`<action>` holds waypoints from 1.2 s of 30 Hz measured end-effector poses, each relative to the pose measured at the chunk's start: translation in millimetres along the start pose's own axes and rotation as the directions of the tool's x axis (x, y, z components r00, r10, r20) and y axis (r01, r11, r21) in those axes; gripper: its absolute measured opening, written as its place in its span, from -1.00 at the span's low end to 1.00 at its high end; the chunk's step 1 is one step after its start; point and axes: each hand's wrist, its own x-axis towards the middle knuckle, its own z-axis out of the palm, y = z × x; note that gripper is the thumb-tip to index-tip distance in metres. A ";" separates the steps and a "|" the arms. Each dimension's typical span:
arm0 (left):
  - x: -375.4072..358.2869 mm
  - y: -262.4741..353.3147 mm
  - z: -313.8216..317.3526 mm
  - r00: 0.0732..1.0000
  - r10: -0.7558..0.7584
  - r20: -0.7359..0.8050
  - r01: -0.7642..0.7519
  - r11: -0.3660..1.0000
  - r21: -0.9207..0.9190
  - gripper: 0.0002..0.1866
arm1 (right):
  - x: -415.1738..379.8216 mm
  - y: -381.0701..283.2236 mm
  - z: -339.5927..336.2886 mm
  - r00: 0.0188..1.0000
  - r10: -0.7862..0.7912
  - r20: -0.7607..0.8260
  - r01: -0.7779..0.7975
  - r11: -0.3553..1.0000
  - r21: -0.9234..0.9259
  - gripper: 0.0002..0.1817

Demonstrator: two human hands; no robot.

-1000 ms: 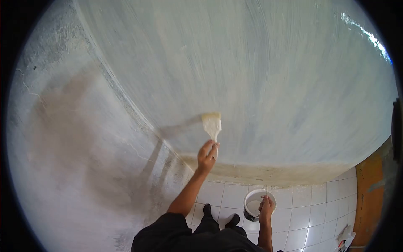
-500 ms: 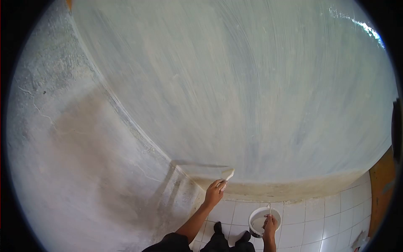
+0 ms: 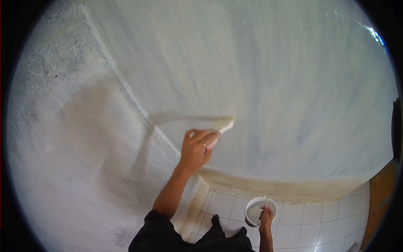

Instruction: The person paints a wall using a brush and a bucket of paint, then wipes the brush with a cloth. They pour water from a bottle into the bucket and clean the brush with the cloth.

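Observation:
A paintbrush (image 3: 226,126) is gripped by its handle in my left hand (image 3: 196,149), and its bristles meet the streaky grey-green wall (image 3: 285,84). The brush and arm cast a shadow on the wall to their left. Low at the right, my right hand (image 3: 265,216) is closed on a thin stick-like handle at the white bucket (image 3: 274,206). Pale paint shows inside the bucket, which is above the tiled floor. Whether the handle belongs to the bucket I cannot tell.
A second, rougher grey wall (image 3: 84,138) meets the painted one at a corner on the left. White floor tiles (image 3: 312,212) run along the unpainted brownish strip (image 3: 273,187) at the wall's base. An orange-brown panel (image 3: 380,206) stands at the right edge.
My left hand has moved up the wall with the brush, from near the brownish base strip. My right hand and the bucket have shifted slightly left in view.

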 end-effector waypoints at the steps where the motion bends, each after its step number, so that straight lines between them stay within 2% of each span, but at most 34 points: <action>1: 9.9 3.3 -9.7 0.997 0.039 -0.073 -0.039 0.999 0.008 -0.63 | 0.2 -1.3 -0.6 1.000 -0.002 0.004 0.002 1.000 -0.007 -0.71; 3: 24.7 10.5 -20.0 0.968 0.123 -0.217 -0.120 0.992 0.028 -0.66 | 1.7 2.0 -2.3 1.000 -0.013 0.020 0.014 1.000 -0.009 -0.72; 6: 24.9 2.2 0.2 0.902 0.141 -0.407 -0.156 0.988 -0.004 -0.75 | 3.2 1.9 -2.1 0.999 -0.019 0.041 0.018 1.000 0.011 -0.73; 7: 23.7 0.2 7.3 0.885 0.201 -0.420 -0.201 0.979 0.045 -0.76 | 4.9 5.1 -2.3 0.999 -0.010 0.037 0.009 1.000 0.017 -0.72; 10: 6.3 5.4 46.0 0.880 0.190 -0.436 -0.191 0.981 0.041 -0.73 | 8.7 5.7 -6.8 1.000 -0.014 0.021 0.013 0.999 0.031 -0.72; 11: -3.4 4.5 66.1 0.863 0.229 -0.451 -0.201 0.973 0.111 -0.73 | 7.6 6.4 -7.6 1.000 -0.014 0.018 0.013 0.999 0.034 -0.72; 14: -50.0 -2.5 130.8 0.832 0.210 -0.513 -0.168 0.977 0.129 -0.75 | 6.1 5.7 -11.8 1.000 -0.015 -0.018 0.016 1.000 0.020 -0.72; 17: -107.9 5.6 182.2 0.872 0.101 -0.480 -0.106 0.994 0.017 -0.76 | -2.1 0.4 -15.5 1.000 -0.004 -0.011 0.004 0.999 0.034 -0.71; 22: -194.4 23.1 221.4 0.971 -0.021 -0.240 0.001 0.996 -0.086 -0.74 | -6.4 15.1 -19.3 1.000 0.022 -0.022 -0.023 0.999 -0.042 -0.71; 25: -239.4 33.9 224.8 0.988 -0.139 -0.065 0.127 0.978 -0.163 -0.68 | -6.3 17.9 -12.0 0.999 0.012 -0.032 -0.015 0.992 -0.124 -0.70; 26: -255.2 39.6 222.8 0.983 -0.185 -0.001 0.182 0.966 -0.186 -0.66 | -7.9 18.4 -9.9 0.999 0.011 -0.036 -0.017 0.987 -0.162 -0.69; 27: -269.1 47.1 221.4 0.967 -0.254 -0.007 0.241 0.927 -0.287 -0.59 | -9.4 18.2 -6.9 1.000 -0.008 -0.025 0.003 0.983 -0.183 -0.70; 30: -301.9 74.1 203.5 0.885 -0.466 -0.004 0.416 0.793 -0.444 -0.62 | -5.7 18.3 4.3 0.998 -0.068 0.018 0.070 0.967 -0.245 -0.70; 33: -300.1 102.6 156.6 0.791 -0.610 0.046 0.534 0.651 -0.540 -0.69 | -2.8 18.5 10.9 0.987 -0.141 0.082 0.161 0.928 -0.336 -0.68; 36: -297.6 110.0 133.9 0.774 -0.632 -0.038 0.548 0.699 -0.459 -0.76 | 1.2 7.7 30.4 0.947 -0.282 0.154 0.321 0.846 -0.426 -0.66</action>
